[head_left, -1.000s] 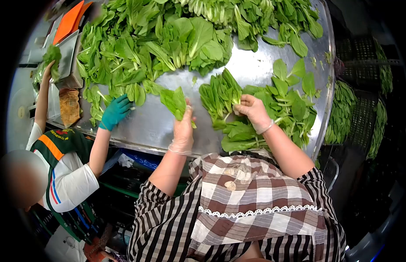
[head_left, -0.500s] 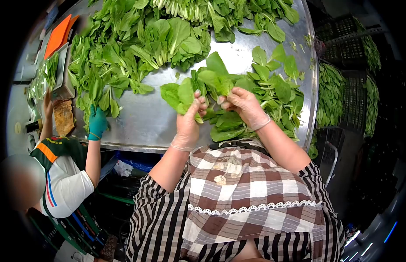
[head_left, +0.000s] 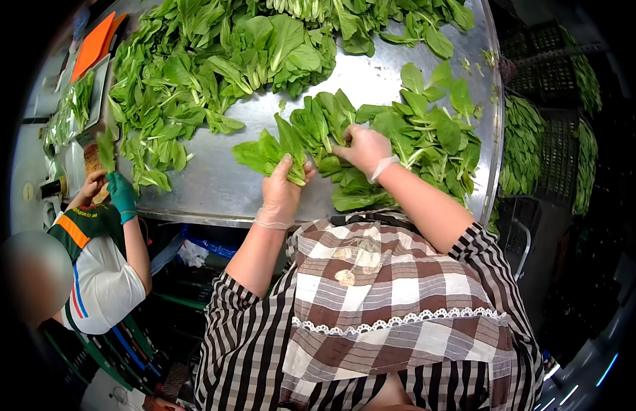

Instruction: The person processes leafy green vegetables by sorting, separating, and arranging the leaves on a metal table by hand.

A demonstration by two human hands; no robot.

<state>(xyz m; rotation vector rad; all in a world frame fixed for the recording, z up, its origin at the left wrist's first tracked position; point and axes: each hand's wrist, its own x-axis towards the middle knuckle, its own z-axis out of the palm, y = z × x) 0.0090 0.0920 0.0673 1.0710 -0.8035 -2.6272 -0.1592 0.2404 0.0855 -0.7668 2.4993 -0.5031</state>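
In a thin clear glove, my left hand [head_left: 282, 190] is closed round the stems of a small bunch of leafy greens [head_left: 266, 154]. Its leaves fan out to the left and upward above the metal table [head_left: 219, 175]. My right hand [head_left: 367, 152], also gloved, has its fingers curled in at the stem end of another leafy green plant [head_left: 321, 120] to the right of that bunch. The fingertips are pinched there and partly hidden. Beside and beneath this hand spreads a loose pile of greens [head_left: 434, 133].
A large heap of greens [head_left: 195, 75] covers the table's far left. At the left, a co-worker [head_left: 102, 260] with a teal glove holds a leaf. Crates of greens [head_left: 523, 147] stand past the table's right edge. An orange sheet [head_left: 94, 44] is at far left.
My right hand has left the leaves held before me and moved to the pile's stems. My left hand has shifted slightly left and down with its bunch. The co-worker's hands have come together.
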